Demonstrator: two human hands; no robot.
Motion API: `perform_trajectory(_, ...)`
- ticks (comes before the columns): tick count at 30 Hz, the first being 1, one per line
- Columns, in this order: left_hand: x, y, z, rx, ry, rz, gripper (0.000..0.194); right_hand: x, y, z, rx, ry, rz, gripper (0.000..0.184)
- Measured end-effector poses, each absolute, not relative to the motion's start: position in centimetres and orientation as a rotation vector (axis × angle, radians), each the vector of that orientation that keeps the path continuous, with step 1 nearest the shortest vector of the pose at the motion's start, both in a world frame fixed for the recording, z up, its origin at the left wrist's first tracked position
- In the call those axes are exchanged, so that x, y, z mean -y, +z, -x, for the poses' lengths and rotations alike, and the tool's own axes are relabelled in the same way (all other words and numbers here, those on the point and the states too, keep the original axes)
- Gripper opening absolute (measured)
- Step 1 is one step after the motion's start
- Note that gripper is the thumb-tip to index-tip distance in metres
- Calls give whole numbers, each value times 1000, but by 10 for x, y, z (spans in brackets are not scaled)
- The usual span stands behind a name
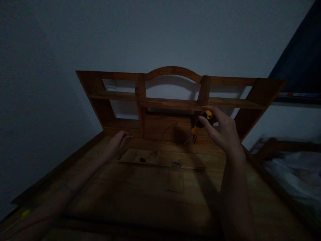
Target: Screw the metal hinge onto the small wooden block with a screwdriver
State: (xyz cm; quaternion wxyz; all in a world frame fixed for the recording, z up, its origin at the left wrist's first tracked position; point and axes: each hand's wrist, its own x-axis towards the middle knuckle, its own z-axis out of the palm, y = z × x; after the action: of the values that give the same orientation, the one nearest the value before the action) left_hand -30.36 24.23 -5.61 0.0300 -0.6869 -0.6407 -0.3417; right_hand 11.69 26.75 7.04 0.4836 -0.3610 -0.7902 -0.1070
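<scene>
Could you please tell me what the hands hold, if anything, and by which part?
The right hand holds a screwdriver by its handle; the left hand pinches one end of something pale, too small to identify.

Dim light leaves the wall (173, 36) grainy and the bottom edge nearly black. A long shadow (202, 170) slants over the wooden boards (150, 182) beside the right hand (224, 129); detail is soft.

The pale piece (131, 136) in the left hand (117, 143) is too small to identify. The right hand (222, 125) hides part of the screwdriver (200, 124). Near left, a yellow object (25, 213) blurs; at right, the view's edge crops a blurred white heap (297, 174) and, farther, a dark panel (302, 58).
</scene>
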Motion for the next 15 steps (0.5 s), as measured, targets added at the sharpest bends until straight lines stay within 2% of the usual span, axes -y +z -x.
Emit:
perform_trajectory(4, -261, -79, 201, 1616, -1379, 2675, 22, -271, 69, -115, 1935, -256, 882, 35)
perform_trajectory(8, -264, -111, 118, 1462, -1401, 3109, 16, -274, 69, -117, 1935, -257, 895, 34)
perform_trajectory(15, -272, -136, 105, 1501, -1531, 3031, 17, -272, 70, -120, 1926, -256, 916, 32)
